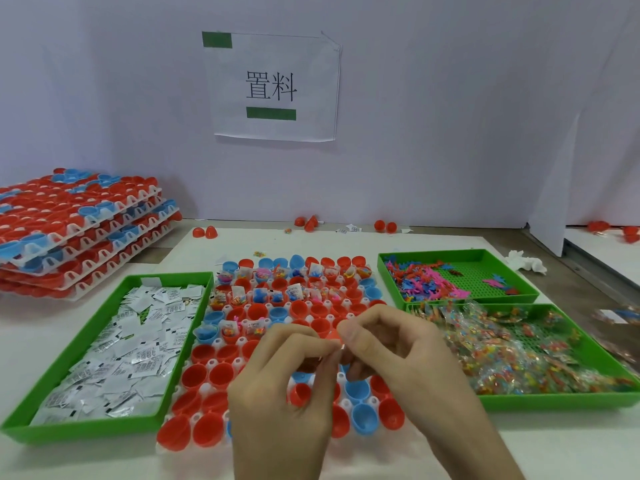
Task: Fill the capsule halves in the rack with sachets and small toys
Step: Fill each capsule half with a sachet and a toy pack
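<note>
Bench [346, 240], white top, carries all items below.

Stack of white plastic racks [79, 230] loaded with red and blue capsule halves, at the far left corner.

White plastic rack [239, 362], single, flat at the middle of the near edge. It holds red and blue plastic capsule halves [192, 375], open side up. The far rows and part of a middle row already contain sachets and coloured pieces; the near rows sit unfilled.

Green plastic tray of white paper sachets [86, 433], just left of the rack; sachets [138, 341] heaped loosely.

Green plastic tray of clear packets [554, 401], just right of the rack, near side; packets of mixed coloured bits [502, 348] piled inside.

Green perforated tray [485, 275], behind the packet tray; pink, blue and orange small plastic toys [422, 278] bunched at its left end.

White paper sign [273, 88] with green tape, on the wall behind.

Left hand [277, 386] and right hand [398, 348], over the rack's middle, fingers curled, tips meeting on a small pale item [342, 346] pinched between them; its kind cannot be told.

Crumpled white tissue [526, 265], far right.

Loose red capsule halves [205, 232], scattered along the far edge.
</note>
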Demonstrator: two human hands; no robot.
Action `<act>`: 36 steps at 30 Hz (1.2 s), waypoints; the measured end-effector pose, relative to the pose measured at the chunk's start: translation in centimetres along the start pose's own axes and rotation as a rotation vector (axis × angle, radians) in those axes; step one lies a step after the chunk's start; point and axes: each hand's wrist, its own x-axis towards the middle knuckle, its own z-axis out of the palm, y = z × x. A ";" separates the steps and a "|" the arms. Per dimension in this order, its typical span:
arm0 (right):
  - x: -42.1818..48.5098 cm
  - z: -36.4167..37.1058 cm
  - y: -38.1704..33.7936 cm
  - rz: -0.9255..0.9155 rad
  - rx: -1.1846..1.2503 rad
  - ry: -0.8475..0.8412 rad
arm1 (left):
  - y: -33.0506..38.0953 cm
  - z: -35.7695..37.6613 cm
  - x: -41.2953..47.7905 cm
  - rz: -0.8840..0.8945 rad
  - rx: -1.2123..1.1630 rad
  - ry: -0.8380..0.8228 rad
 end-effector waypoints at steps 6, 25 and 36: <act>0.1 -0.2 -0.1 -0.084 -0.027 0.064 | -0.5 -0.4 -0.2 -0.118 -0.176 0.042; 1.3 -1.4 -0.4 -0.155 0.023 0.187 | -0.9 -1.4 -0.1 0.053 -0.031 -0.049; 14.2 -6.3 1.5 -0.142 -0.900 -0.019 | -15.2 -11.9 4.8 -0.627 0.554 -0.393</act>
